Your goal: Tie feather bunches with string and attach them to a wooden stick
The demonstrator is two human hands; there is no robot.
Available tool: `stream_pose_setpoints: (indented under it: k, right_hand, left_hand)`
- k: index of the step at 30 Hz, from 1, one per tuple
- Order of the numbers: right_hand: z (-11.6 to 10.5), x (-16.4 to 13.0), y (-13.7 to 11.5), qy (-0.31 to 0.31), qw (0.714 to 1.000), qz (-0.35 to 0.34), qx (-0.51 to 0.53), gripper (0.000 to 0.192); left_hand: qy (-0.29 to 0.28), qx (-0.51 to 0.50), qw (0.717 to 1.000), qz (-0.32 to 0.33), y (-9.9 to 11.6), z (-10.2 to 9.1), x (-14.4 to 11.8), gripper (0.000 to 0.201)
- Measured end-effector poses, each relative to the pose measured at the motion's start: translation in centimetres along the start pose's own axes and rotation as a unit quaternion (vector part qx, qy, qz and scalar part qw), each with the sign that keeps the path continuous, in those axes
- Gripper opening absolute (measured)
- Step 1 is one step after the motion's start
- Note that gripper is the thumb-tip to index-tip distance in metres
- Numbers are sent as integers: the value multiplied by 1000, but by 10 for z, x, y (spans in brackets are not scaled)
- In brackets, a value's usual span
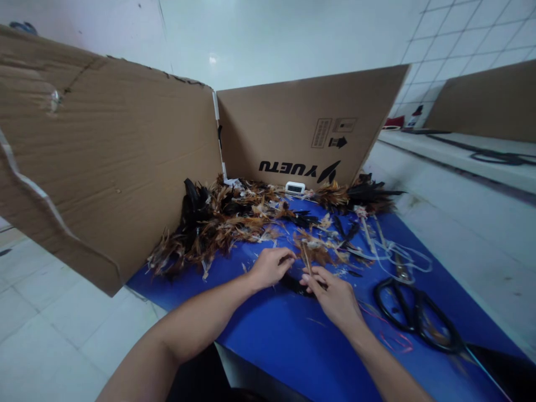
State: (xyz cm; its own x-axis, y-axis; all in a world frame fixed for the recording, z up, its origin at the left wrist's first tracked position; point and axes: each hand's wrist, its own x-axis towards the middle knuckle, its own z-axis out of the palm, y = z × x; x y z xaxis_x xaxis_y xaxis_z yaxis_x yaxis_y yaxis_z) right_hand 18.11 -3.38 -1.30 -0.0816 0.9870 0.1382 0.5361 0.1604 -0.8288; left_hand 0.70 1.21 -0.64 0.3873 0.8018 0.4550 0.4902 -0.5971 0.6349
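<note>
My left hand (270, 267) and my right hand (333, 295) meet over a blue mat (272, 329). Together they pinch a dark feather (295, 285) that lies between them, and a thin brown quill (307, 259) sticks up from my right fingers. Just beyond the fingers lies a small cluster of brown feathers (318, 248). A big heap of brown and black feathers (218, 223) spreads along the far left of the mat, next to my left hand.
Black scissors (414, 315) lie right of my right hand, with white string (397, 254) beyond them. Cardboard walls (104, 167) enclose the left and back. A small white device (295, 187) sits by the back wall. A white counter (460, 151) runs on the right.
</note>
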Motion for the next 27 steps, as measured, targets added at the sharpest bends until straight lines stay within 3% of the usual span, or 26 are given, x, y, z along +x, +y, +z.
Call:
stream_pose_setpoints:
  k: [3, 6, 12, 22, 27]
  right_hand:
    - [1, -2, -3, 0, 1000, 5, -6, 26]
    - [3, -2, -3, 2, 1000, 4, -9, 25]
    - [3, -3, -1, 6, 1000, -4, -18, 24]
    - [2, -4, -4, -3, 1000, -9, -27, 25]
    - [2, -5, -4, 4, 999, -18, -28, 23]
  left_hand:
    - [49, 77, 996, -9, -16, -15, 8, 19]
    - [102, 170, 978, -70, -39, -37, 14, 21]
    - [111, 239, 952, -158, -80, -64, 17, 20]
    - [113, 238, 945, -194, -89, -64, 18, 15]
    - [124, 198, 960, -158, -87, -66, 20, 13]
